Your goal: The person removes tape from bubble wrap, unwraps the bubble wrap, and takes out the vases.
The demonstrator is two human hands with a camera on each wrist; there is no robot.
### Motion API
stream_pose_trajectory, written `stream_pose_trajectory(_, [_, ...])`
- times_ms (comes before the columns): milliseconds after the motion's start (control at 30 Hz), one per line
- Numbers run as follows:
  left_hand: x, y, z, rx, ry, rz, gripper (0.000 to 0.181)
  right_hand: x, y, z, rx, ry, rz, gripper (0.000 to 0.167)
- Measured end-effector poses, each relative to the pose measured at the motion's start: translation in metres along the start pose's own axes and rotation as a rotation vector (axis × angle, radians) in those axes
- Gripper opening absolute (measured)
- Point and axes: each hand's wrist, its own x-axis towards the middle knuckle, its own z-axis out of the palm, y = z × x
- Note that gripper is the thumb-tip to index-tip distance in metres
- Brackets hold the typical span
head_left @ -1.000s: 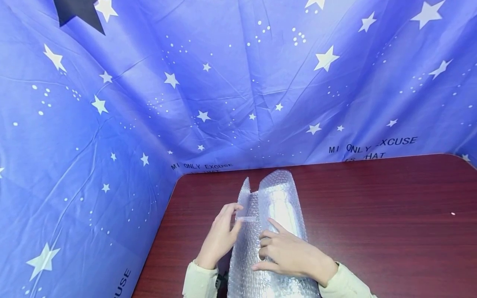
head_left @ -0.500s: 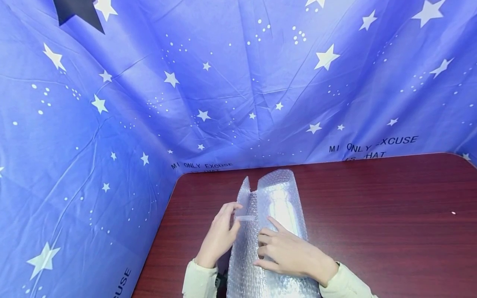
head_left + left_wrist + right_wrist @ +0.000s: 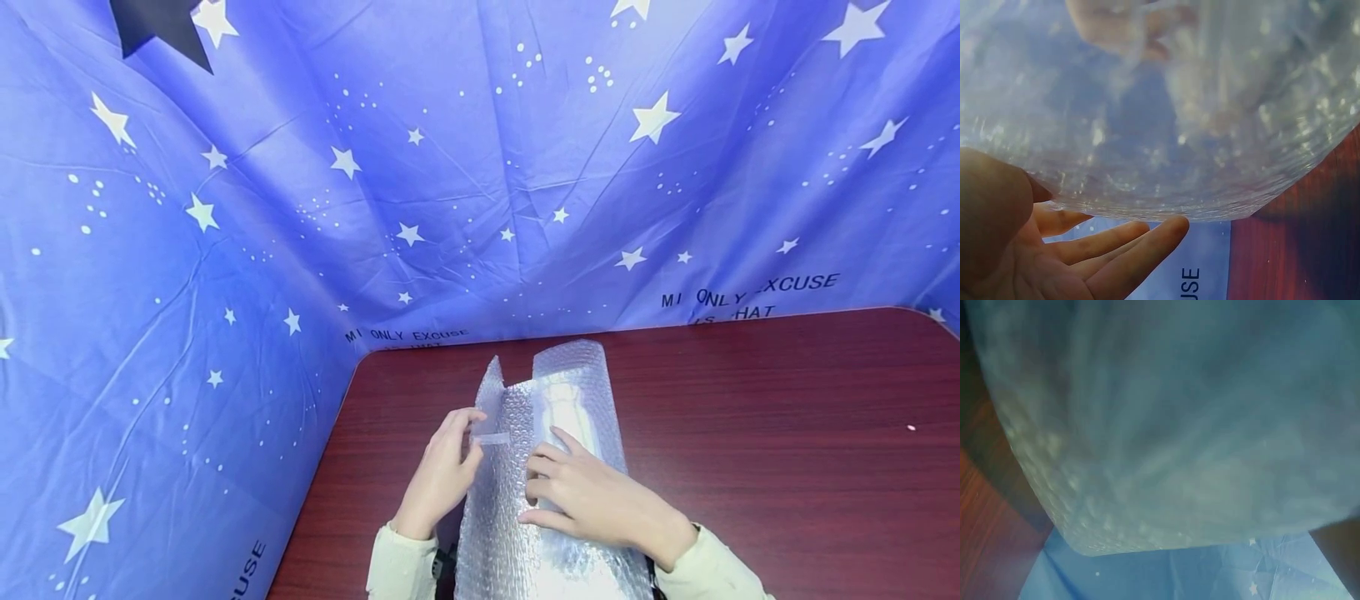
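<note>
A large sheet of clear bubble wrap lies lengthwise on the table, its two long sides raised as flaps. At its left flap, my left hand pinches the edge, thumb inside and fingers outside. A short clear strip that looks like tape sticks out from that edge by the thumb. My right hand holds the edge of the right flap with bent fingers, the index finger lying on top. In the left wrist view the fingers show below the wrap. Wrap fills the right wrist view and hides the right fingers.
The dark red wood-grain table extends to the right. A blue curtain with white stars hangs behind and to the left. A tiny pale speck lies on the right side of the table.
My right hand has shifted slightly right and away from me, drawing the right flap rightward and widening the gap between the flaps. The left hand stays nearly still.
</note>
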Motion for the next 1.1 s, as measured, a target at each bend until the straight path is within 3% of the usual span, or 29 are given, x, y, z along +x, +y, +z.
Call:
stream_pose_trajectory(600, [0.001, -0.001, -0.001, -0.031, -0.024, -0.034, 0.033, -0.017, 0.025, -0.021, 0.035, 0.093, 0.051, 0.028])
stream_pose_trajectory(900, [0.001, -0.001, -0.002, -0.059, -0.032, -0.04, 0.033, -0.02, 0.029, -0.014, 0.052, 0.107, 0.03, 0.013])
stream_pose_trajectory(1100, [0.001, -0.002, -0.002, -0.065, -0.029, -0.04, 0.033, -0.018, 0.027, -0.011, 0.062, 0.122, 0.02, 0.022])
